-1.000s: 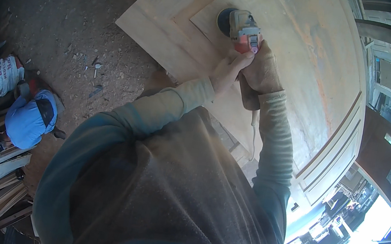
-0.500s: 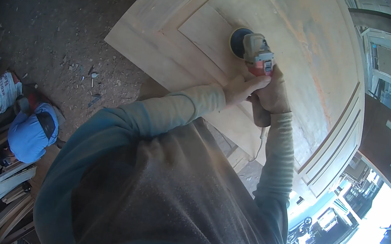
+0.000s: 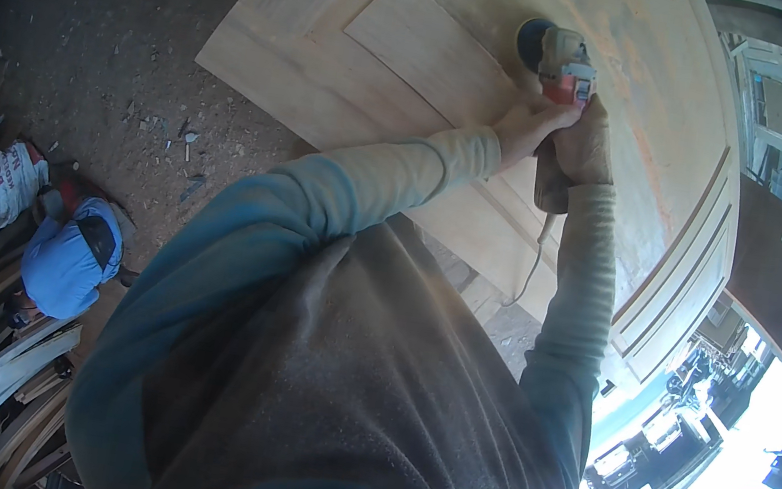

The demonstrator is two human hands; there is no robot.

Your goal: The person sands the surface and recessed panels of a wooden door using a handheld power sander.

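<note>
Both my hands grip an angle grinder (image 3: 568, 61) with a grey head, a red band and a dark rear body. My left hand (image 3: 530, 126) is closed on the near left side of the tool, its thumb along the red part. Wrapped round the body from the right is my right hand (image 3: 587, 150). The round dark sanding disc (image 3: 532, 45) lies against the raised centre of a pale wooden panelled door (image 3: 279, 46); its underside is hidden. A power cord (image 3: 539, 257) hangs from the tool's back end.
Another person in blue (image 3: 70, 262) bends down at the left, beside a white printed sack (image 3: 5, 190). Curved wood offcuts (image 3: 18, 371) pile up at the lower left. Debris litters the dirt floor (image 3: 136, 55). Another panelled wooden piece (image 3: 671, 297) stands along the door's right side.
Both hands have pushed the grinder farther away and to the right across the door's panel. My forearms have stretched out after it, and the cord has shifted along.
</note>
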